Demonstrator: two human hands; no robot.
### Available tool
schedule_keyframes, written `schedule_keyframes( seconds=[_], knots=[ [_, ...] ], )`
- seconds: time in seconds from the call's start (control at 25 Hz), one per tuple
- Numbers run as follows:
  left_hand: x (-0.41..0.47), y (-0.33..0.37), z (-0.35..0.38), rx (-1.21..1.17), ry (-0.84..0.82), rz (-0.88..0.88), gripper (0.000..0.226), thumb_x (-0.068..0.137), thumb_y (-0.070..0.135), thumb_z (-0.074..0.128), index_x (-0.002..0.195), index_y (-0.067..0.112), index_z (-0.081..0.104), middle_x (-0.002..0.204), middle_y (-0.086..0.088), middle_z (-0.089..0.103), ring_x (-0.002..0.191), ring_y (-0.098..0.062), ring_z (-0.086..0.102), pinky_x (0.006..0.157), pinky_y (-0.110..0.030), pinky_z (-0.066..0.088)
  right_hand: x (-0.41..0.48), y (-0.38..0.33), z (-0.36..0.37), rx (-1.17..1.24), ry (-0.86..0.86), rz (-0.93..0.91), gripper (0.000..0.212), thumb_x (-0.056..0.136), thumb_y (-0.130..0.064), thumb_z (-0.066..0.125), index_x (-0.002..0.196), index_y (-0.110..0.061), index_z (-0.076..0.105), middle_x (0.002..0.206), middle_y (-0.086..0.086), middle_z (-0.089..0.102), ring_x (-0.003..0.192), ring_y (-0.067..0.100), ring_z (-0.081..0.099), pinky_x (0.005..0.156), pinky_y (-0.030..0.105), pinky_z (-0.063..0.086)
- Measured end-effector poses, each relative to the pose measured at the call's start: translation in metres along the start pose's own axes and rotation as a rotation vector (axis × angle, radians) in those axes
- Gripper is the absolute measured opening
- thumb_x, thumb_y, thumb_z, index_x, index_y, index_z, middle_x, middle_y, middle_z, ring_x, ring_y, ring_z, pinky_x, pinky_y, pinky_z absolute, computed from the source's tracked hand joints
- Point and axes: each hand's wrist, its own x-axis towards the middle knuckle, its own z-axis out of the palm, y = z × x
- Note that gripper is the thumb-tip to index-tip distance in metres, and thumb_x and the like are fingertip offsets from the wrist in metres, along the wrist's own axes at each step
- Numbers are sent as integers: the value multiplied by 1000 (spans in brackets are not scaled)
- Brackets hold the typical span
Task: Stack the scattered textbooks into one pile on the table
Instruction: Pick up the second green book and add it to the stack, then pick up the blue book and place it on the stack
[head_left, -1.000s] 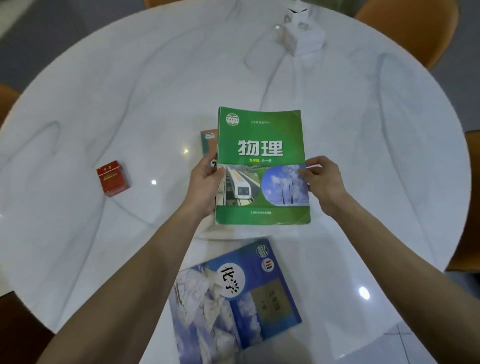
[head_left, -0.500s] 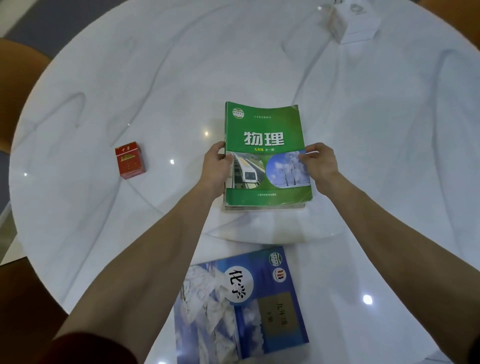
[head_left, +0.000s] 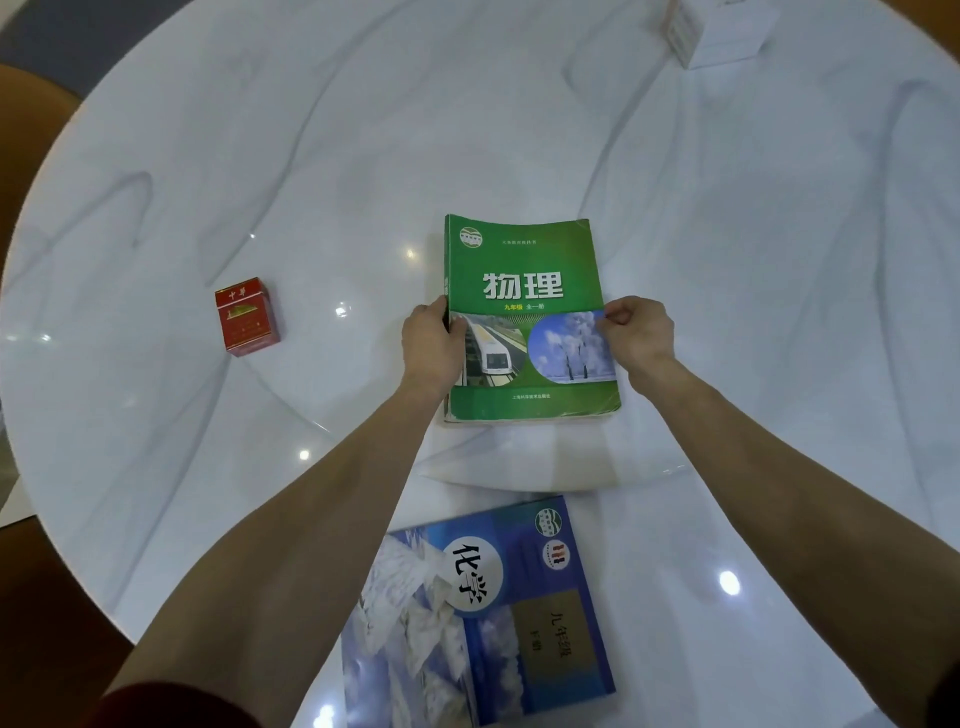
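Hands grip both long edges of the green physics textbook: your left hand clasps the spine side, your right hand pinches the opposite edge. It lies mid-table on the round white marble table; the blue chemistry textbook lies apart, nearer you.

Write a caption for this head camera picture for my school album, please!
Both hands, left hand and right hand, set the green textbook down; blue textbook waits nearby.
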Motion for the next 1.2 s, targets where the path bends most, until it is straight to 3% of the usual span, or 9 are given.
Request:
schedule_keyframes(
  seconds=[0.12, 0.24, 0.44, 0.8, 0.96, 1.2],
  knots=[
    [0, -4, 4, 179, -6, -23, 29, 98, 13, 42, 121, 3, 57, 124, -22, 48, 117, -38, 44, 100, -38, 38, -4, 3, 4, -7, 25, -26, 26, 87, -2, 57, 110, 2, 66, 115, 19, 68, 88, 17, 55, 83, 23, 46],
    [1, -5, 4, 110, -15, -45, 28, 98, 9, 42, 119, 0, 57, 125, -22, 46, 114, -37, 49, 102, -37, 41, -4, 2, 6, -28, 52, -56, 25, 86, -1, 58, 108, 4, 68, 112, 21, 70, 96, 28, 65, 89, 29, 50],
    [1, -5, 4, 57, -35, -66, 28, 98, 8, 41, 119, -1, 57, 126, -21, 44, 112, -36, 53, 102, -37, 43, -4, 4, 8, -94, 61, -62, 25, 85, 1, 57, 107, 5, 69, 109, 24, 70, 103, 37, 65, 94, 39, 52],
    [-6, -4, -4, 125, -98, -60, 32, 99, 12, 40, 128, 2, 49, 130, -21, 44, 119, -38, 48, 104, -43, 41, -12, -1, 3, -148, 58, -48, 29, 86, -4, 56, 112, 1, 66, 115, 21, 68, 106, 35, 63, 94, 35, 52],
    [-28, -5, -15, 301, -56, 127, 31, 97, 15, 44, 124, 4, 53, 124, -20, 52, 115, -35, 48, 96, -45, 44, -37, 8, -8, -252, 82, -45, 30, 88, -8, 48, 111, -2, 66, 114, 20, 68, 104, 35, 63, 86, 32, 50],
    [-63, -8, -30, 486, -208, 499, 26, 94, 19, 46, 112, 6, 61, 115, -15, 61, 104, -34, 57, 85, -42, 50, -104, 37, -19, -383, 137, -62, 28, 91, -16, 50, 112, -6, 64, 116, 20, 64, 102, 38, 62, 81, 35, 50]
  ],
)
